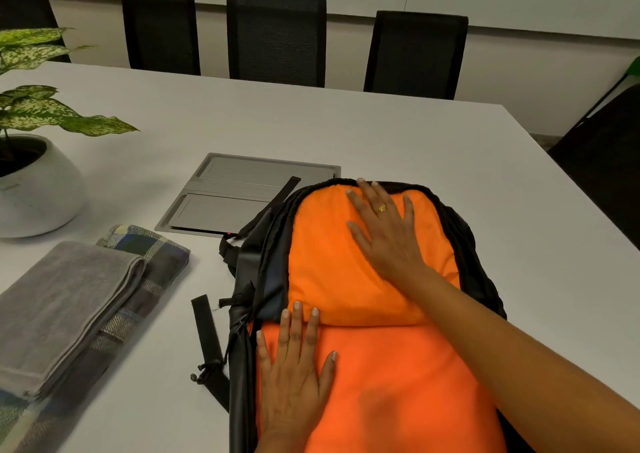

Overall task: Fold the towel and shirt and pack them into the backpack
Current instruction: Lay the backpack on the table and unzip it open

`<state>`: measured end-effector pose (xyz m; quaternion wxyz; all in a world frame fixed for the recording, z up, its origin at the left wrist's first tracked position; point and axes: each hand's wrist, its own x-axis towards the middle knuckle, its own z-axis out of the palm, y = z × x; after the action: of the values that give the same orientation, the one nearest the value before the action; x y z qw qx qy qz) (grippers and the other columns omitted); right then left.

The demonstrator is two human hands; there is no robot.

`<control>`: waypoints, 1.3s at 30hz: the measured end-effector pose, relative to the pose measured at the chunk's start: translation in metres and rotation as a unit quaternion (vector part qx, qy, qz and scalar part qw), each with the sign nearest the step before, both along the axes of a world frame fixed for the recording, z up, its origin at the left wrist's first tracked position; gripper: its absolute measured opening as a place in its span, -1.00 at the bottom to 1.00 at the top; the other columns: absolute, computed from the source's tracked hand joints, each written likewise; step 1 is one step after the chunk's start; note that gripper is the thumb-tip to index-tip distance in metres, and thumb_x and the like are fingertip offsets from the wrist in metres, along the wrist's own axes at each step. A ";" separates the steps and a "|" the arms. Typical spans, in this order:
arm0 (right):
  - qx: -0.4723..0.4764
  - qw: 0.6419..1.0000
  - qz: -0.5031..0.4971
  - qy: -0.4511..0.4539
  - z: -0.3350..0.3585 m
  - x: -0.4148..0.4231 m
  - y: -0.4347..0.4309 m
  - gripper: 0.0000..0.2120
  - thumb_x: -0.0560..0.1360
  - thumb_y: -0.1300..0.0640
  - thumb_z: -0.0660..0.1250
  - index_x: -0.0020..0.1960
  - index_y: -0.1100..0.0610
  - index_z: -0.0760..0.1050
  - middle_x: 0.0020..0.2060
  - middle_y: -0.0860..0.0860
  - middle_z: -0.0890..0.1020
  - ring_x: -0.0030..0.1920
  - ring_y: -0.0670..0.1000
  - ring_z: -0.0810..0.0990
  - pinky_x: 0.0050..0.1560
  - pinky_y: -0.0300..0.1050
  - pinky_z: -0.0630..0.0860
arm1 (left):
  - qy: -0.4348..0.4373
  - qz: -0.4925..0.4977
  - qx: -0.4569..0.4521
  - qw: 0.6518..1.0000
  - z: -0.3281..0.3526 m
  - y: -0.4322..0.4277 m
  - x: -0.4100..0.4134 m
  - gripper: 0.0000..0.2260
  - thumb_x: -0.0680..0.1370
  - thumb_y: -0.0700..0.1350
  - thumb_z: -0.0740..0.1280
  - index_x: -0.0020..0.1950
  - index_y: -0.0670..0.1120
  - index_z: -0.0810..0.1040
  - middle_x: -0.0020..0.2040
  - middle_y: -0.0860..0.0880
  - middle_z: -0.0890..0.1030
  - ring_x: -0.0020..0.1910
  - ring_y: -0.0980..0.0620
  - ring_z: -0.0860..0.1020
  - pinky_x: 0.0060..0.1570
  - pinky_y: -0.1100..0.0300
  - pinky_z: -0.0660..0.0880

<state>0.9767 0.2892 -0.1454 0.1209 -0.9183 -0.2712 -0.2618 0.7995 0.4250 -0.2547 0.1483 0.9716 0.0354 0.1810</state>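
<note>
Fingers (298, 317) of left hand (294, 380) and right hand (389, 244) lie straight, holding nothing, on the open backpack (242, 383) at 5 o'clock. The folded towel (65, 300) on the shirt (162, 255), 8 o'clock, looks soft, light; better lift from beneath
</note>
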 end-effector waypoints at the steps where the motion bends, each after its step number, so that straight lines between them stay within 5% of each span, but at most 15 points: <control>1: -0.006 0.999 0.035 -0.008 0.000 -0.010 -0.002 -0.53 0.55 -0.10 0.06 0.43 -0.01 0.22 0.44 0.05 0.31 0.42 0.06 0.24 0.31 0.35 0.15 | 0.001 -0.001 0.001 1.000 0.000 0.000 0.000 -0.44 0.59 0.24 -0.13 0.54 0.03 -0.04 0.55 0.02 -0.07 0.52 0.05 -0.06 0.44 -0.08 -0.19; 6: -0.181 0.962 0.195 -0.065 -0.019 -0.050 -0.018 -0.42 0.44 -0.31 0.16 0.40 -0.12 0.26 0.43 0.00 0.33 0.41 0.10 0.28 0.26 0.36 0.23 | 0.007 0.002 -0.001 1.000 -0.001 0.000 -0.001 -0.45 0.59 0.22 -0.14 0.54 0.02 -0.03 0.55 0.02 -0.07 0.52 0.05 -0.05 0.44 -0.10 -0.18; 11: -0.286 0.945 0.161 -0.007 -0.026 -0.047 -0.025 -0.27 0.36 -0.42 0.13 0.45 -0.17 0.15 0.45 0.01 0.28 0.42 0.14 0.28 0.14 0.48 0.28 | 0.017 0.005 0.009 1.000 -0.002 0.000 -0.002 -0.45 0.60 0.21 -0.15 0.54 0.01 0.00 0.55 0.00 -0.05 0.52 0.04 -0.05 0.44 -0.11 -0.17; 17: -0.301 0.942 0.123 0.076 -0.015 -0.026 -0.022 -0.29 0.38 -0.45 0.01 0.46 -0.20 0.11 0.46 0.03 0.27 0.42 0.16 0.30 0.05 0.56 0.27 | 0.022 -0.007 0.014 1.000 -0.003 -0.001 -0.002 -0.46 0.60 0.21 -0.15 0.54 0.03 -0.01 0.55 -0.01 -0.02 0.52 0.03 -0.04 0.43 -0.12 -0.14; 23: -0.277 0.947 0.094 0.133 -0.022 -0.009 -0.023 -0.25 0.35 -0.49 -0.12 0.47 -0.29 -0.21 0.53 -0.07 -0.10 0.53 0.04 -0.10 0.25 0.54 0.00 | 0.022 -0.007 0.014 1.000 -0.004 -0.001 -0.001 -0.47 0.60 0.22 -0.15 0.54 0.05 -0.02 0.55 0.03 -0.03 0.52 0.05 -0.04 0.44 -0.09 -0.18; 28: -0.272 0.945 0.083 0.163 -0.021 -0.011 -0.021 -0.20 0.29 -0.51 -0.15 0.43 -0.29 -0.33 0.52 -0.12 -0.19 0.52 -0.02 -0.20 0.29 0.50 -0.10 | 0.022 -0.011 0.017 1.000 -0.005 -0.002 -0.001 -0.47 0.60 0.22 -0.15 0.54 0.06 -0.03 0.55 0.03 -0.05 0.52 0.05 -0.05 0.44 -0.09 -0.17; 32: -0.271 0.949 0.066 0.144 -0.019 -0.022 -0.020 -0.17 0.29 -0.52 -0.14 0.48 -0.24 -0.23 0.53 -0.07 -0.10 0.53 0.03 -0.12 0.30 0.48 -0.10 | 0.020 -0.019 0.022 0.999 -0.003 -0.002 -0.001 -0.47 0.60 0.22 -0.16 0.54 0.07 -0.03 0.55 0.03 -0.07 0.52 0.04 -0.06 0.44 -0.10 -0.17; 36: -0.251 0.961 0.031 0.111 -0.024 -0.046 -0.016 -0.21 0.34 -0.47 -0.03 0.47 -0.11 0.11 0.45 0.03 0.30 0.43 0.14 0.29 0.17 0.50 0.23 | 0.016 -0.018 0.015 1.000 -0.002 -0.002 0.001 -0.46 0.60 0.23 -0.17 0.54 0.07 -0.06 0.55 0.03 -0.09 0.53 0.03 -0.07 0.42 -0.15 -0.14; 39: -0.216 0.970 -0.011 0.111 -0.030 -0.069 -0.020 -0.28 0.38 -0.40 0.02 0.45 -0.10 0.19 0.41 0.03 0.37 0.40 0.11 0.35 0.15 0.45 0.32 | 0.012 -0.023 0.009 1.000 0.000 -0.001 0.000 -0.46 0.59 0.23 -0.15 0.54 0.07 -0.05 0.55 0.03 -0.09 0.53 0.02 -0.07 0.41 -0.17 -0.16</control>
<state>0.9074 0.2687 -0.1754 -0.0540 -0.9490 -0.2960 -0.0947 0.7997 0.4241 -0.2549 0.1428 0.9756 0.0134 0.1660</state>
